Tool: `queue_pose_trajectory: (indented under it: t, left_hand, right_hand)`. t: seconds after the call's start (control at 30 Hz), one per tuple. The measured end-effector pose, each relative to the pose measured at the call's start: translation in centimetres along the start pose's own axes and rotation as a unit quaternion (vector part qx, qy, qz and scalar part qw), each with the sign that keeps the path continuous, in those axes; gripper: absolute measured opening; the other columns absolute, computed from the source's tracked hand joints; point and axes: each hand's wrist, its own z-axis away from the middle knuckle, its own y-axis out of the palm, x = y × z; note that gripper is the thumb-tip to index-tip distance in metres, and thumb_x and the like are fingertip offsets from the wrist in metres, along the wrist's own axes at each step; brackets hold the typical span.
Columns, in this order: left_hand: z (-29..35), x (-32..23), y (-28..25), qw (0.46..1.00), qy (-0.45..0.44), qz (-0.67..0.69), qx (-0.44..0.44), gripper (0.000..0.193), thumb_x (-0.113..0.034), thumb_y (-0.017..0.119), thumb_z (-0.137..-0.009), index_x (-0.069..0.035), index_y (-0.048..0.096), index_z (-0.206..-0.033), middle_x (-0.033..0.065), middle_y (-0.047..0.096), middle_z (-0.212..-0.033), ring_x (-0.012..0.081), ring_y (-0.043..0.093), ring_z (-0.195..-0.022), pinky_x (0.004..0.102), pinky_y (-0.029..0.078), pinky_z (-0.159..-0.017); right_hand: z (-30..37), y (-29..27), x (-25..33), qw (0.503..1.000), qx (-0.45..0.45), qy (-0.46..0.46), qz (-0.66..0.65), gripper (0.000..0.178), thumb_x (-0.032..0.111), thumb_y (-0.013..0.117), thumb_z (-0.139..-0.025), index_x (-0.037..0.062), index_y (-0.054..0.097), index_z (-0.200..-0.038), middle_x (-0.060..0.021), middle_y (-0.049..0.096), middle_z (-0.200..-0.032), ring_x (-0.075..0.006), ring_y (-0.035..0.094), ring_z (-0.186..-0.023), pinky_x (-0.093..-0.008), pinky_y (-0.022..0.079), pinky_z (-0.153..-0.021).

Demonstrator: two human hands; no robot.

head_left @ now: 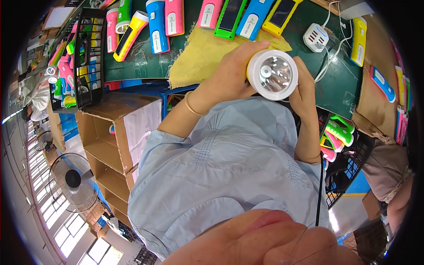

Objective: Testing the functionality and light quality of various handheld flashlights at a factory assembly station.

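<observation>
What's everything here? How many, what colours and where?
Round-headed plastic flashlight: 1, white head, between hands
Long plastic flashlights: at least 9, pink, green, yellow, blue, on table; more elsewhere
Flat table: 1, green, top
Fabric cloth: 1, yellow, on table
Rounded electrical hub: 1, white, right of cloth
Plastic grid crates: 2, black, left and right
Cardboard shelf box: 1, brown, left
Round caged fans: at least 2, dark, left
Another person: 1, brownish clothing, right edge
Collared shirt: 1, light blue, middle
Left hand: 1, bare, gripping round-headed flashlight
Right hand: 1, bare, at the same flashlight
</observation>
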Motion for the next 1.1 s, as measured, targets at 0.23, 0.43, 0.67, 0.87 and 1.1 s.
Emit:
queue_pose_trajectory:
  t: [0.23, 0.43, 0.67, 0.87, 1.1]
  left_hand:
    - [0.5, -0.2, -0.4, 0.994, -0.054, -0.094, 0.028, 0.078, -0.016, 0.076, -0.066, 0.001, 0.031, -0.127, 0.0198, 0.051, -0.116, 0.0361, 0.054, -0.103, 0.0374, 0.045, -0.084]
    - [0.6, -0.3, 0.3, 0.994, -0.11, 0.015, -0.018, 0.081, -0.015, 0.071, -0.072, 0.001, 0.019, -0.133, 0.0181, 0.043, -0.121, 0.0289, 0.052, -0.106, 0.0351, 0.044, -0.087]
    - [-1.4, -0.6, -0.5, 0.944, -0.25, 0.215, 0.025, 0.076, -0.011, 0.067, -0.074, -0.001, 0.019, -0.13, 0.0144, 0.047, -0.11, 0.0215, 0.053, -0.096, 0.0316, 0.045, -0.083]
    - [-1.2, -0.2, 0.4, 0.965, -0.244, 0.098, -0.013, 0.063, -0.012, 0.073, -0.065, 0.002, 0.037, -0.115, 0.0142, 0.053, -0.098, 0.022, 0.055, -0.086, 0.0314, 0.046, -0.074]
    - [-1.5, -0.6, 1.3, 0.979, -0.193, -0.02, -0.063, 0.064, -0.013, 0.074, -0.064, 0.004, 0.036, -0.112, 0.0166, 0.055, -0.089, 0.0273, 0.058, -0.077, 0.0332, 0.047, -0.066]
  right_hand:
    - [1.3, 0.1, -0.3, 0.991, 0.0, 0.117, -0.059, 0.014, 0.009, 0.05, -0.087, -0.0029, 0.052, -0.078, -0.0073, 0.052, -0.068, -0.0173, 0.051, -0.063, -0.0247, 0.04, -0.061]
    - [0.8, 0.1, 1.3, 0.994, -0.026, 0.084, -0.069, 0.017, 0.011, 0.049, -0.088, -0.0021, 0.052, -0.077, -0.0057, 0.051, -0.067, -0.0136, 0.049, -0.063, -0.0245, 0.039, -0.06]
    - [-1.3, -0.8, 3.6, 0.989, -0.008, 0.023, -0.145, 0.018, 0.01, 0.051, -0.087, -0.0025, 0.052, -0.074, -0.0042, 0.05, -0.063, -0.0108, 0.045, -0.057, -0.0228, 0.034, -0.053]
    - [-2.8, -0.3, 4.8, 0.999, 0.011, 0.044, -0.016, 0.016, 0.01, 0.056, -0.084, -0.0024, 0.055, -0.075, -0.0081, 0.048, -0.059, -0.0156, 0.043, -0.05, -0.0271, 0.033, -0.047]
    - [-2.9, 0.0, 5.6, 0.982, -0.012, 0.019, 0.186, 0.018, 0.014, 0.057, -0.082, -0.0007, 0.054, -0.072, -0.0142, 0.054, -0.063, -0.0301, 0.052, -0.053, -0.0365, 0.039, -0.048]
